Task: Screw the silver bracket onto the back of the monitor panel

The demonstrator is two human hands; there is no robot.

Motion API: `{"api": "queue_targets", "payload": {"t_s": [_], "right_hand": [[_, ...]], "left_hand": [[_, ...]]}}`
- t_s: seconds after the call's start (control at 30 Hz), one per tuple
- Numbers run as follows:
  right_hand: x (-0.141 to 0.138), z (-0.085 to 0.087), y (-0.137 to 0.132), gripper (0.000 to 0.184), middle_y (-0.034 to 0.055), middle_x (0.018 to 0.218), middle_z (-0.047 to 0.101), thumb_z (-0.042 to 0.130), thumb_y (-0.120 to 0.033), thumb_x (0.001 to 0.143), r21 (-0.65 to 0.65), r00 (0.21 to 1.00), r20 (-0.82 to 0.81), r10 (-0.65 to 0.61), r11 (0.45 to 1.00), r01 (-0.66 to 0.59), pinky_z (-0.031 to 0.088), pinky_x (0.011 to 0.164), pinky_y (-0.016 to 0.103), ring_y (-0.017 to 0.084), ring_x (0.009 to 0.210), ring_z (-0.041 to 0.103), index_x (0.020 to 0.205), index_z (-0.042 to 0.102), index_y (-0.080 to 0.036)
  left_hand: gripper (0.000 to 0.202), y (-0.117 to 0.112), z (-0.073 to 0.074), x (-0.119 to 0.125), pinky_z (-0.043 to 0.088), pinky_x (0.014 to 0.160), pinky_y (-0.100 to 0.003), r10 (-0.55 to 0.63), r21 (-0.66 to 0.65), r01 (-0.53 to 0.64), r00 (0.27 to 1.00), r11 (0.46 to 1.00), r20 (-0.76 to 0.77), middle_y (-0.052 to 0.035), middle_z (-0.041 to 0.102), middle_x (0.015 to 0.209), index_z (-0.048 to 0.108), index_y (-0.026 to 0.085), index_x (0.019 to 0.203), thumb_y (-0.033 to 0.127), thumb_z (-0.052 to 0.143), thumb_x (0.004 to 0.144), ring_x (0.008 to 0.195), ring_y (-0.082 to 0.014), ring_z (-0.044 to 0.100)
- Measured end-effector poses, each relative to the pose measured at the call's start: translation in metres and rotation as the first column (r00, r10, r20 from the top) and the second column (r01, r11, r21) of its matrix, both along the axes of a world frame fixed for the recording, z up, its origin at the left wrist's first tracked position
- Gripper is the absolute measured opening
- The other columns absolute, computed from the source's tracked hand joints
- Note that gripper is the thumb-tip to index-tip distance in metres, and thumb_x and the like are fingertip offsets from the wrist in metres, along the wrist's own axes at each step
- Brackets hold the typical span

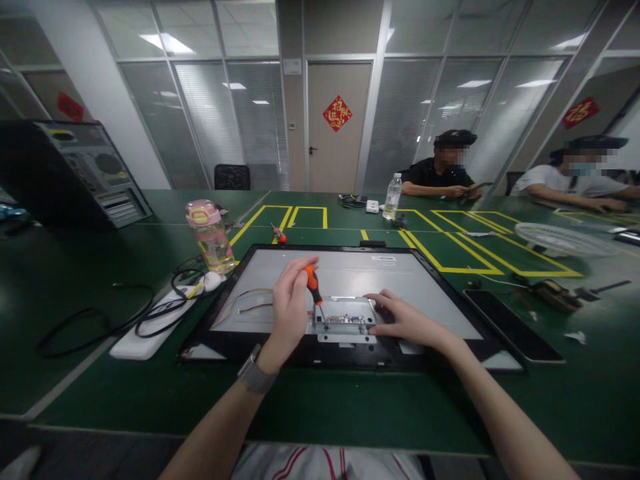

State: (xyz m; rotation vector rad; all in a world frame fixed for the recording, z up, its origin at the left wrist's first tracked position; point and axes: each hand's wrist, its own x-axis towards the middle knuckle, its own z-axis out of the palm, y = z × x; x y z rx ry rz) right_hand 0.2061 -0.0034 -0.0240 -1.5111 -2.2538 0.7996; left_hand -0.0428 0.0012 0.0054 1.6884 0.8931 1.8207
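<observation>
An opened monitor panel [350,273] with a black frame lies flat on the green table in front of me. On its near half sits a metal bracket [345,337] with a row of connector ports. My left hand [291,293] is closed around the orange and black handle of a screwdriver [313,283], whose tip points down at the bracket's left part. My right hand [400,317] rests at the bracket's right side, thumb and fingers apart, touching its edge. Thin wires [250,307] run across the panel to the left of the bracket.
Left of the panel are a white power strip [153,330] with black cables and a pink-lidded bottle [210,237]. A small red-handled screwdriver [279,235] lies beyond. At right lies a dark flat slab [510,323]. A computer case [75,173] stands far left; two people sit far right.
</observation>
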Motion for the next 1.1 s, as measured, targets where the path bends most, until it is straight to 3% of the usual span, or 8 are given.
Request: {"api": "queue_targets", "payload": {"t_s": [0.1, 0.3, 0.5, 0.6, 0.73, 0.9, 1.0, 1.1], "right_hand": [[0.0006, -0.0010, -0.0002, 0.062, 0.0074, 0.109, 0.050, 0.066, -0.042, 0.076, 0.000, 1.000, -0.008, 0.000, 1.000, 0.000, 0.045, 0.091, 0.035, 0.024, 0.100, 0.056, 0.131, 0.048, -0.020], [0.0020, -0.0043, 0.0019, 0.063, 0.0072, 0.109, 0.050, 0.066, -0.044, 0.076, 0.014, 1.000, -0.021, 0.009, 1.000, -0.009, 0.045, 0.092, 0.037, 0.024, 0.100, 0.056, 0.132, 0.048, -0.021], [0.0010, -0.0012, 0.0005, 0.062, 0.0080, 0.112, 0.050, 0.066, -0.043, 0.076, -0.003, 1.000, -0.015, 0.003, 1.000, -0.003, 0.045, 0.094, 0.037, 0.025, 0.103, 0.056, 0.131, 0.048, -0.022], [0.0006, -0.0007, 0.0003, 0.062, 0.0083, 0.112, 0.051, 0.066, -0.041, 0.076, -0.004, 1.000, -0.015, 0.002, 1.000, -0.002, 0.044, 0.094, 0.036, 0.025, 0.103, 0.056, 0.131, 0.048, -0.020], [0.0009, -0.0018, 0.0013, 0.064, 0.0086, 0.110, 0.052, 0.066, -0.042, 0.075, 0.008, 1.000, -0.003, 0.003, 1.000, -0.003, 0.045, 0.091, 0.038, 0.026, 0.100, 0.056, 0.132, 0.048, -0.019], [0.0013, -0.0024, 0.0021, 0.065, 0.0102, 0.113, 0.050, 0.066, -0.042, 0.076, -0.004, 1.000, -0.010, 0.017, 1.000, -0.017, 0.044, 0.093, 0.038, 0.025, 0.101, 0.056, 0.132, 0.047, -0.016], [0.0013, -0.0015, 0.0016, 0.063, 0.0092, 0.112, 0.051, 0.066, -0.042, 0.076, -0.003, 1.000, -0.006, 0.011, 1.000, -0.011, 0.045, 0.093, 0.038, 0.025, 0.101, 0.056, 0.132, 0.047, -0.019], [0.0013, -0.0012, 0.0010, 0.063, 0.0084, 0.112, 0.051, 0.066, -0.042, 0.076, -0.004, 1.000, -0.007, 0.005, 1.000, -0.005, 0.045, 0.093, 0.037, 0.025, 0.102, 0.056, 0.132, 0.047, -0.021]], "left_hand": [[0.024, -0.0005, -0.0002, 0.0010, 0.049, 0.084, -0.031, -0.017, -0.036, 0.017, 1.000, 0.999, 0.002, -0.0071, 0.066, 0.098, 0.064, 0.018, 0.109, 0.025, 0.051, 0.091, 0.091, -0.0182, 0.062], [0.012, 0.0016, -0.0005, 0.0011, 0.047, 0.074, -0.027, 0.153, 0.075, -0.149, 0.986, 0.986, -0.064, -0.0003, 0.053, 0.082, 0.069, 0.021, 0.088, 0.025, 0.070, 0.077, 0.074, -0.0138, 0.055], [0.026, -0.0031, -0.0003, 0.0007, 0.048, 0.083, -0.031, 0.033, 0.034, -0.031, 0.998, 0.999, -0.045, -0.0070, 0.064, 0.098, 0.067, 0.019, 0.103, 0.027, 0.043, 0.094, 0.091, -0.0181, 0.061], [0.020, -0.0027, -0.0006, 0.0010, 0.049, 0.079, -0.030, 0.053, 0.038, -0.051, 0.997, 0.998, -0.061, -0.0048, 0.064, 0.090, 0.067, 0.019, 0.102, 0.027, 0.053, 0.090, 0.085, -0.0172, 0.060], [0.008, 0.0004, 0.0017, -0.0004, 0.047, 0.072, -0.026, 0.172, 0.096, -0.167, 0.984, 0.981, -0.049, -0.0004, 0.054, 0.078, 0.071, 0.020, 0.084, 0.026, 0.066, 0.081, 0.074, -0.0139, 0.055], [0.029, -0.0004, 0.0045, -0.0029, 0.048, 0.081, -0.029, 0.028, 0.027, -0.027, 0.999, 0.999, -0.018, -0.0056, 0.063, 0.096, 0.070, 0.018, 0.098, 0.023, 0.042, 0.093, 0.091, -0.0170, 0.060], [0.025, -0.0010, 0.0030, -0.0021, 0.050, 0.082, -0.031, -0.061, -0.020, 0.061, 0.998, 0.998, -0.017, -0.0072, 0.066, 0.099, 0.065, 0.018, 0.109, 0.024, 0.048, 0.092, 0.092, -0.0185, 0.063], [0.017, 0.0000, 0.0014, -0.0015, 0.049, 0.079, -0.029, 0.016, 0.031, -0.013, 0.997, 0.999, -0.071, -0.0043, 0.062, 0.089, 0.069, 0.020, 0.099, 0.025, 0.060, 0.085, 0.083, -0.0166, 0.060]]}}
